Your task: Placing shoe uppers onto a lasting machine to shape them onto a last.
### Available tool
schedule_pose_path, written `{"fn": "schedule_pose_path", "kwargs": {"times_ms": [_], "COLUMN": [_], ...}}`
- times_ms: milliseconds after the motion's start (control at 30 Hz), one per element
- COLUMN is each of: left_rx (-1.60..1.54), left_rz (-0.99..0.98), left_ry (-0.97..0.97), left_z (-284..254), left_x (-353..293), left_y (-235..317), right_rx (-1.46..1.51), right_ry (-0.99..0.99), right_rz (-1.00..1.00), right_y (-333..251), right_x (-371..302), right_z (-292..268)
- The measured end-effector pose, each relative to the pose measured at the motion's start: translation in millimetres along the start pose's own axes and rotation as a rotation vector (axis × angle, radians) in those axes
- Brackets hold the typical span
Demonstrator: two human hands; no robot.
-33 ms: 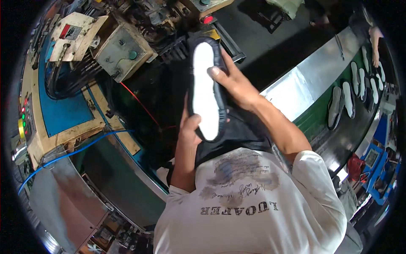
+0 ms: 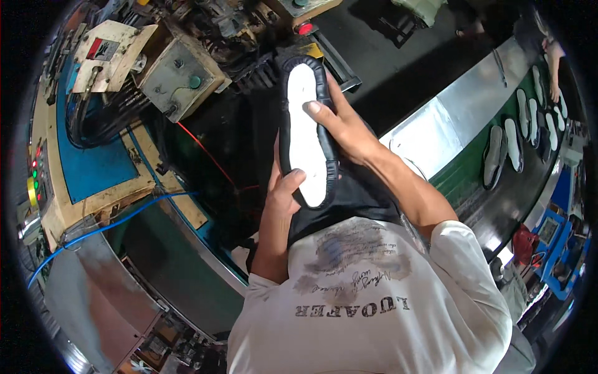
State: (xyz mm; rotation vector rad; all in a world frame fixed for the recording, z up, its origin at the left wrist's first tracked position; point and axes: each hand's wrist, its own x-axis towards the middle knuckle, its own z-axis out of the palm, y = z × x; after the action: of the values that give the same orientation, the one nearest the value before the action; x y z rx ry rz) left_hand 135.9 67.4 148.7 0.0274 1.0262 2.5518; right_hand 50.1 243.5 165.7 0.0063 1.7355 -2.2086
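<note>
A black shoe upper (image 2: 304, 134) with a white sole-shaped bottom is held upright in front of my body, its white face turned toward me. Gathered black edging runs around the white part. My left hand (image 2: 284, 189) grips it low on the left side, thumb resting on the white face. Higher up, my right hand (image 2: 346, 128) clasps the right side, its thumb pressed on the white near the middle. Most fingers of both hands are hidden behind the shoe.
To the right, a conveyor (image 2: 461, 171) carries several black shoes (image 2: 494, 159) with pale bottoms. Another person's hand (image 2: 554, 84) is at its far end. Machinery with a metal control box (image 2: 180, 78) stands ahead-left. A blue hose (image 2: 112, 219) crosses the left bench.
The shoe has tilted slightly, its lower end shifting a little right. Both hands keep their hold. The other person's hand has moved slightly.
</note>
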Motion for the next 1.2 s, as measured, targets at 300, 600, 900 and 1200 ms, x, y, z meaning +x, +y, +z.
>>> {"fn": "schedule_pose_path", "kwargs": {"times_ms": [300,600,900,1200], "left_rx": [0.418,0.622,1.077,0.972], "left_rz": [-0.060,0.040,-0.012,0.070], "left_ry": [0.236,0.153,0.293,0.328], "left_z": [16.4,21.4,31.2,23.4], "left_x": [-4.8,-6.5,-15.8,-16.1], "left_y": [15.4,11.6,-6.1,-3.2], "right_rx": [0.042,0.101,-0.260,-0.280], "right_ry": [-0.105,-0.070,0.135,-0.029], "right_rz": [-0.040,0.009,0.007,-0.032], "right_y": [11.5,-1.2,17.0,14.6], "right_x": [4.7,-12.6,-2.7,-13.2], "right_z": [-5.4,-12.3,-15.5,4.1]}}
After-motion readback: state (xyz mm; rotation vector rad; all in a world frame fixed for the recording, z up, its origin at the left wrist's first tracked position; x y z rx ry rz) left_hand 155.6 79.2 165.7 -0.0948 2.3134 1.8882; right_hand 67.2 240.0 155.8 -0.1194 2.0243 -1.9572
